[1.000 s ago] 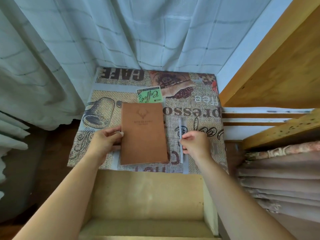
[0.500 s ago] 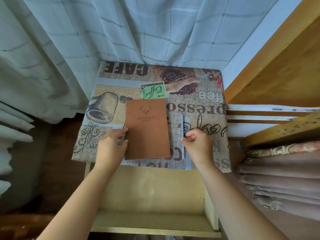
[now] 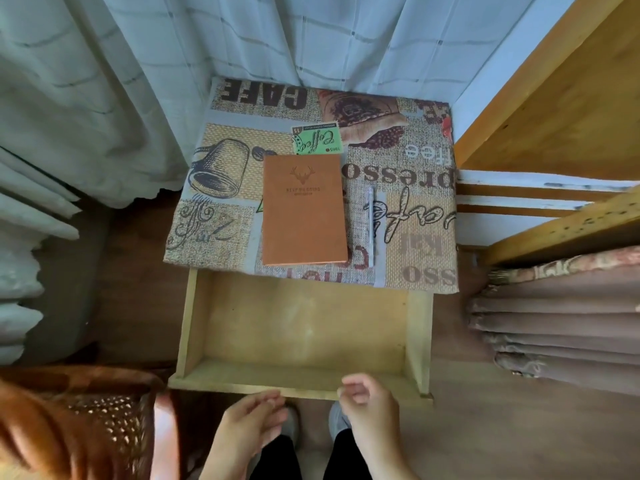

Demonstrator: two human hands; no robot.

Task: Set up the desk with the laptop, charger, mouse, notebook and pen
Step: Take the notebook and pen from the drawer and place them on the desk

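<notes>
A brown notebook (image 3: 304,209) with a deer emblem lies flat in the middle of the small desk (image 3: 415,237), which is covered by a coffee-print cloth. A slim pen (image 3: 370,226) lies just right of the notebook, parallel to it. My left hand (image 3: 252,424) and my right hand (image 3: 363,400) hover near the bottom of the view, in front of the open drawer's front edge, both with loosely curled fingers and nothing in them. No laptop, charger or mouse is in view.
An open wooden drawer (image 3: 301,327), bare inside, juts out under the desk toward me. A woven brown basket or chair (image 3: 90,420) sits at lower left. Curtains (image 3: 138,81) hang behind and left. Wooden shelving (image 3: 554,116) and folded fabric (image 3: 561,323) stand on the right.
Both hands have let go of the notebook and pen and pulled back toward me, down past the drawer. The camera has backed off and tilted down.
</notes>
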